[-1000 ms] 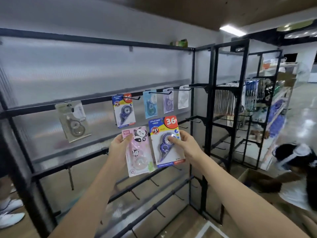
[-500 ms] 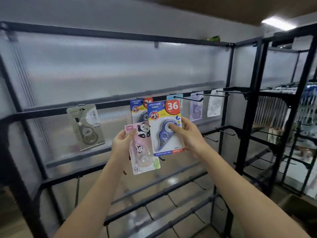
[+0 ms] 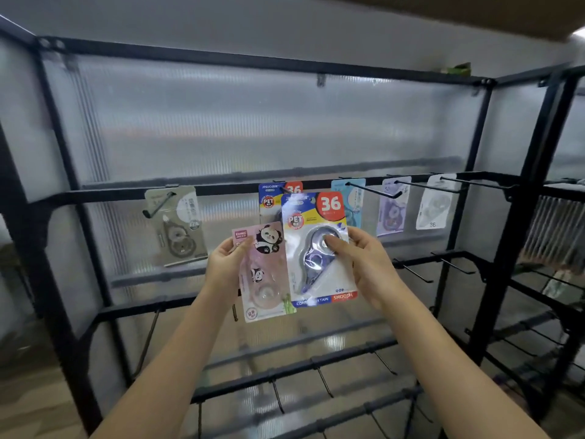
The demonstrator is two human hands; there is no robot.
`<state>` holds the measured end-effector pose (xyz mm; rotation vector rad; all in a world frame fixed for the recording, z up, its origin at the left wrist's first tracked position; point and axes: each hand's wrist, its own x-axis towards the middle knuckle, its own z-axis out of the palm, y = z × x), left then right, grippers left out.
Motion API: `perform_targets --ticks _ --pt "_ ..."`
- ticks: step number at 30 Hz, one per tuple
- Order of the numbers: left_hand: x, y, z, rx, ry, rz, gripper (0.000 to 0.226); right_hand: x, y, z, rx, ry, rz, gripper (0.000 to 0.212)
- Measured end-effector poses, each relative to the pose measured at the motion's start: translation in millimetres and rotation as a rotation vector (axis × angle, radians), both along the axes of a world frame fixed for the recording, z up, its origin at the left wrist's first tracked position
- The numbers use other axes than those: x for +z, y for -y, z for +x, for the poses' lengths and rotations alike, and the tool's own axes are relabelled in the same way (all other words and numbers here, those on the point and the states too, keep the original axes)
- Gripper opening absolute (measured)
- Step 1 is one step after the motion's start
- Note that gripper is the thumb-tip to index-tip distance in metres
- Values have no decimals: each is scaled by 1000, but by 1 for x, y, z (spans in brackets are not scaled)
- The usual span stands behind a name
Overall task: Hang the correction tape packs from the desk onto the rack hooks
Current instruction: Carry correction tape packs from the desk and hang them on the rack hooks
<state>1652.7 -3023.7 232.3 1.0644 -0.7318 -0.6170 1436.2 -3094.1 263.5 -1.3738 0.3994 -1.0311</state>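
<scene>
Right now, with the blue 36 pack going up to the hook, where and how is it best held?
Pinch the blue 36 pack at its right edge, mid-height, thumb on the blister, as the right hand does. It is upright and facing out, so that side grip probably leaves the top clear for the hook. The left hand holds the pink panda pack.

A pale pink cardboard pack (image 3: pixel 264 280) bears a black-and-white panda print; the blue-and-yellow cardboard pack (image 3: pixel 316 248) carries a red "36" disc; the metal rack frame (image 3: pixel 487 191) is black.
</scene>
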Motion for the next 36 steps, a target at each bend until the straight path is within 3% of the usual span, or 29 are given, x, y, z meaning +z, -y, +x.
perform_targets --ticks 15,19,27,36 --pt "-8 -10 0 76 -35 -21 6 8 19 22 -40 -193 -17 19" --pt "-11 -15 8 101 -31 3 12 13 31 43 -52 -237 -18 8" --pt "-15 -29 27 114 -26 34 20 24 55 84 -52 -268 89 8" --pt "-8 -38 36 110 -2 42 14 21 69 105 -96 -346 100 22"
